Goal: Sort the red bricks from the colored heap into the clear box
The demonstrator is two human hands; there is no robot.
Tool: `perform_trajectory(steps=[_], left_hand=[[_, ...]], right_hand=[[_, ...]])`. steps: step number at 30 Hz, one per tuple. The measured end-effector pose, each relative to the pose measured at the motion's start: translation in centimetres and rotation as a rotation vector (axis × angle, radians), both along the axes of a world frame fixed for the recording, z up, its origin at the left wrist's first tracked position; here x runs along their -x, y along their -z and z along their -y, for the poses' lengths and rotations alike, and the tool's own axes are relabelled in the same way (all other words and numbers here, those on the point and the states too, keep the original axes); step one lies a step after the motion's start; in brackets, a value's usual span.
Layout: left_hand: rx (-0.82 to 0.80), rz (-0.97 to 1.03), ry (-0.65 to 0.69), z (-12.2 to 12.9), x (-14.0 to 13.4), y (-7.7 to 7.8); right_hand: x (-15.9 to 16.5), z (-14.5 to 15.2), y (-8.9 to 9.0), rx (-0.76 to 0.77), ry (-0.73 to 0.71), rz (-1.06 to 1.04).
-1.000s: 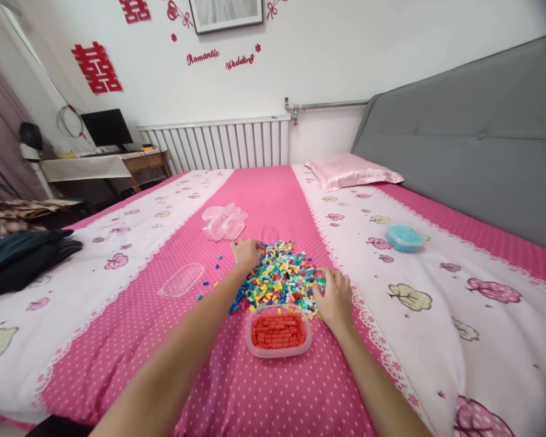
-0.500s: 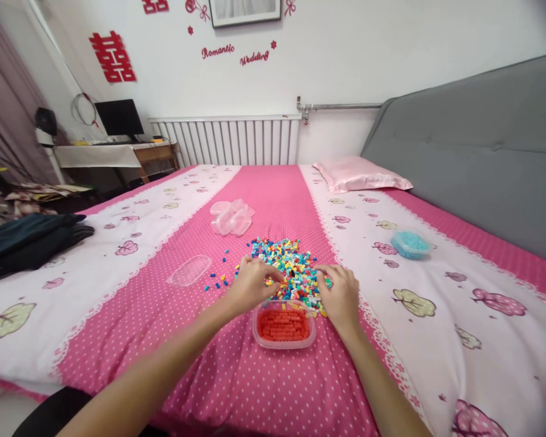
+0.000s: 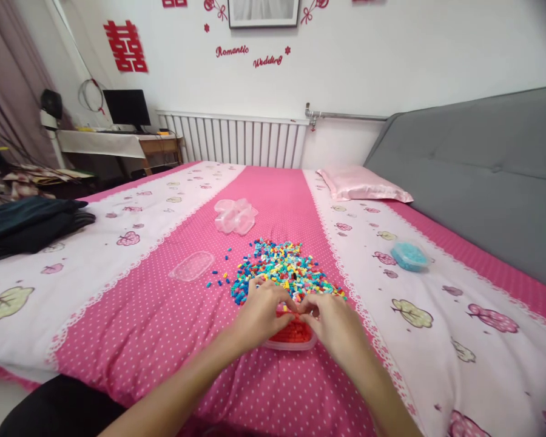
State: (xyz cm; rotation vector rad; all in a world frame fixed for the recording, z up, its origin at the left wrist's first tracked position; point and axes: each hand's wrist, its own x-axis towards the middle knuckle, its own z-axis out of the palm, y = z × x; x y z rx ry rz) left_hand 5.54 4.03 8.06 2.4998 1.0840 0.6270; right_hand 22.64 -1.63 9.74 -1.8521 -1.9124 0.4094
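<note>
Stretching left to right, tub (image 3: 293, 346)

My left hand (image 3: 264, 311) and right hand (image 3: 337, 321) crowd the red-filled tub (image 3: 295, 347), blocking most access from above. Brick pile (image 3: 286, 267) bars the way just beyond. Open lane: bedspread (image 3: 366, 261) between pile and blue-filled tub (image 3: 408, 267). Leftward, scattered bricks (image 3: 215, 272), then clear lid (image 3: 192, 266), obstruct.

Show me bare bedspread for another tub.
Free: pink dotted fabric between the translucent plastic cluster and white radiator; white printed fabric between the multicoloured plastic brick pile and clear tub of light-blue pieces. Crowded: the pile and clear red-filled tub, partly under left hand and right hand.
</note>
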Motion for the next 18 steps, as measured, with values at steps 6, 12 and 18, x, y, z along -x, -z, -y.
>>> perform_trajectory(steps=[6, 12, 18], left_hand=[[-0.064, -0.011, -0.063, 1.2, 1.2, 0.1], [-0.237, -0.14, -0.065, 5.3, 2.0, 1.4], [-0.23, -0.182, -0.099, 6.8, 1.3, 2.3]], right_hand=[[0.9, 0.2, -0.2, 0.03, 0.059, 0.212], [2.0, 0.6, -0.4, 0.065, 0.054, 0.336], [2.4, 0.6, 0.5, 0.066, 0.056, 0.402]])
